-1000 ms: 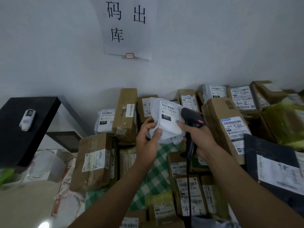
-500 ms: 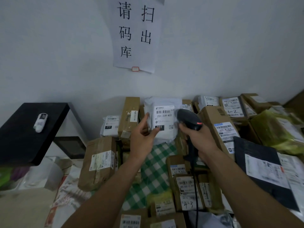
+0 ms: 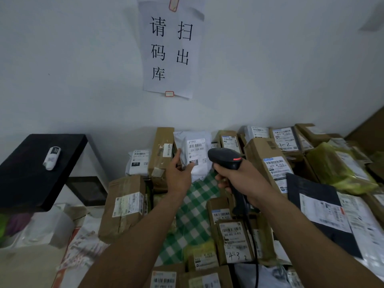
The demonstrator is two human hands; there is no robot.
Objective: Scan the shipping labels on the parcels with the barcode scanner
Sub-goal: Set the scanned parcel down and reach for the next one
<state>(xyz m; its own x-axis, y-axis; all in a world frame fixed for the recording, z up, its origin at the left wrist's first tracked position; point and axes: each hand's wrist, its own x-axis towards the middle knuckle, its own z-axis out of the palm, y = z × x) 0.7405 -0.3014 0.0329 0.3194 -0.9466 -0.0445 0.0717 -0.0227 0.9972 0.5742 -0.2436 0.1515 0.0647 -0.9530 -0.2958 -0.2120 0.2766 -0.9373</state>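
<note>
Now on the parcel table: one white bag in front of the scanner

1. White bag [image 3: 193, 156]: stands upright against the wall, at 12 o'clock of the green checked cloth [image 3: 195, 206]. Its shipping label [image 3: 196, 149] faces me and reads 231-239-K01. My left hand [image 3: 178, 176] pinches the bag's lower left edge, with the thumb on the front beside the black 231 patch.
2. Black scanner [image 3: 225, 157]: my right hand [image 3: 239, 179] is wrapped round its handle. The head points toward 11 o'clock at the label, just beside the bag. Its cable drops toward 6 o'clock.
3. Brown boxes: a tall box [image 3: 163, 154] just beside the bag at its 9 o'clock; a big box [image 3: 270, 161] at the scanner's 3 o'clock; a numbered box [image 3: 234, 242], hand-marked 4 3 2, at 6 o'clock.
4. Black mailer [image 3: 318, 208]: at 4 o'clock.
5. Paper sign [image 3: 170, 48]: on the wall at 12 o'clock.
6. Black shelf [image 3: 31, 179]: at 9 o'clock, with a small white gadget [image 3: 52, 157] lying on it.
</note>
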